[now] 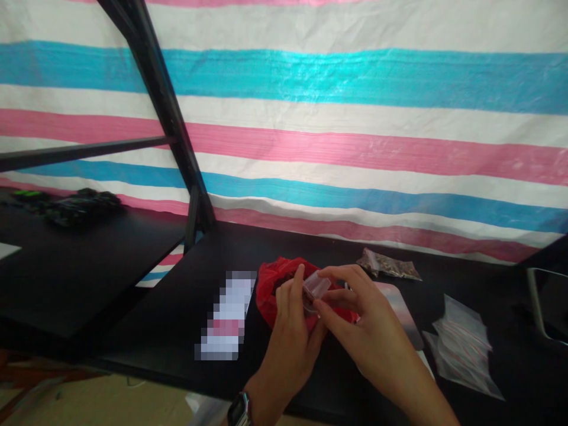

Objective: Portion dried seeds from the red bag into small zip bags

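Observation:
My left hand (293,313) and my right hand (359,307) meet over the black table, both closed on a small clear zip-lock bag (318,285). My right thumb and fingertips pinch its upper edge, while my left fingers support it from the left. What the small bag holds is mostly hidden by my fingers. Right behind and below it lies an open red plastic bag (268,290), its contents hardly visible. A flat silvery device (402,310) sits partly covered by my right hand and forearm.
Several clear zip-lock bags (464,349) lie in a pile on the right. A filled clear bag (390,264) rests at the back. Left of my hands is a blurred-out paper (226,319). A dark metal post (168,112) rises behind, before a striped sheet (355,77).

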A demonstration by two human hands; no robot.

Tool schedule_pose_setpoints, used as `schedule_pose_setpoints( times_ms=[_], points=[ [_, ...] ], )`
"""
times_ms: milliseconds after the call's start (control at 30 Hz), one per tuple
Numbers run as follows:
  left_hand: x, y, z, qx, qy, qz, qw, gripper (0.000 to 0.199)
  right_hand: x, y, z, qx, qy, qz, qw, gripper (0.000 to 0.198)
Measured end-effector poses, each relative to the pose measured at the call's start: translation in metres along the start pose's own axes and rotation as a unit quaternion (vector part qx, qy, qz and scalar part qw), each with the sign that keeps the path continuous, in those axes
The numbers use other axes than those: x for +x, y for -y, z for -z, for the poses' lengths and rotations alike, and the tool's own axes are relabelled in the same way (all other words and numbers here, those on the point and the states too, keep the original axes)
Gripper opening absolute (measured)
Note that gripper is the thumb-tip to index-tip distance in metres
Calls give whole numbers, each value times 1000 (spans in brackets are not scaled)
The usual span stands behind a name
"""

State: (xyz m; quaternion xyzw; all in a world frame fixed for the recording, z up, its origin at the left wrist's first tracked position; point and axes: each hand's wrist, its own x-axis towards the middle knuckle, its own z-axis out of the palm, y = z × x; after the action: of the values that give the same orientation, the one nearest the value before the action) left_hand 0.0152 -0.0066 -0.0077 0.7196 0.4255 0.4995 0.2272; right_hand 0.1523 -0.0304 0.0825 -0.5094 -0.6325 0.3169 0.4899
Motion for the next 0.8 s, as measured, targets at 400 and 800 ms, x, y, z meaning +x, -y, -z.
schedule_pose_setpoints(
  times_ms=[400, 800],
  points=[
    [6, 7, 3, 2, 15, 2, 1000, 66, 4, -14, -6, -97, 28, 17, 995, 26],
    [4, 8, 3, -42, 2, 24, 999, 64, 11, -24, -7, 98, 16, -79, 992, 27]
  ],
)
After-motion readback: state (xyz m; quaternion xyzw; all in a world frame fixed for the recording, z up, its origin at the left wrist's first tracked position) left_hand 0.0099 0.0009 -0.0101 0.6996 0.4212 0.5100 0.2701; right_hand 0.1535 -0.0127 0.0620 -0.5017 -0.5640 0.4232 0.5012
